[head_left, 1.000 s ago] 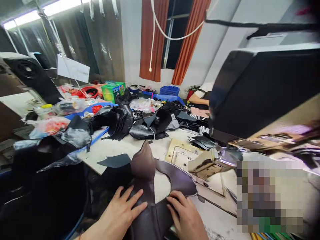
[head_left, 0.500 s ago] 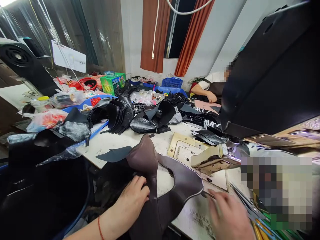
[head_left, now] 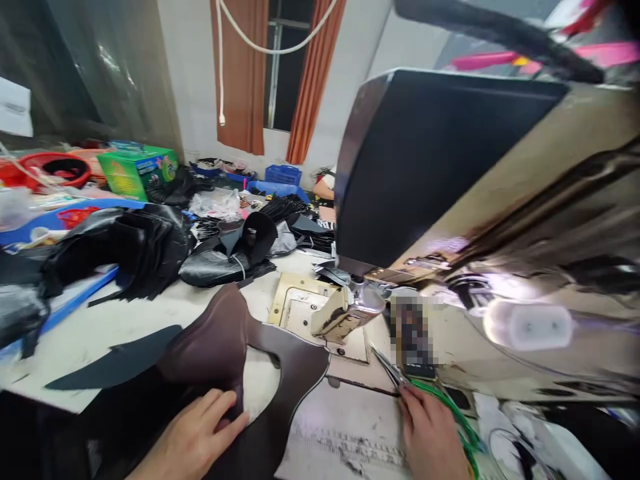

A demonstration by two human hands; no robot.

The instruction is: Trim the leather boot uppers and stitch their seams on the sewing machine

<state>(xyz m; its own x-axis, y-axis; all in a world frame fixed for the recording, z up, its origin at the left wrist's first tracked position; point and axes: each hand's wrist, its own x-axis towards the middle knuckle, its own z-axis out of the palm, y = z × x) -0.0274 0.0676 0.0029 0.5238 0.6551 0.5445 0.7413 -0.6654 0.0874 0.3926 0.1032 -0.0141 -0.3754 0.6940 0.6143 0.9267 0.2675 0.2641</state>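
My left hand [head_left: 197, 430] is closed on a dark brown leather piece [head_left: 293, 357], fingers and thumb at the edge of its curved opening. The piece is sewn from shaped panels and lies across the near table edge. A dark grey flap [head_left: 120, 360] sticks out from its left side. To the right, my right hand [head_left: 434, 433] has its fingers closed at the near end of slim pointed metal scissors [head_left: 386, 365], whose tips point away from me. The handle is partly hidden by my fingers. Green loops [head_left: 463, 427] lie beside this hand.
A sewing machine head [head_left: 425, 173] overhangs the right side, its metal bed [head_left: 300, 303] behind the leather. Stacked black leather pieces [head_left: 145, 247] and a tied bundle [head_left: 220, 260] lie further back. A ruler-marked surface [head_left: 345, 427] is between my hands. A person's arm [head_left: 325, 187] shows behind the machine.
The view has swung right. My right hand has left the leather's right edge and moved to the scissors at the right. My left hand has shifted to the edge of the opening.
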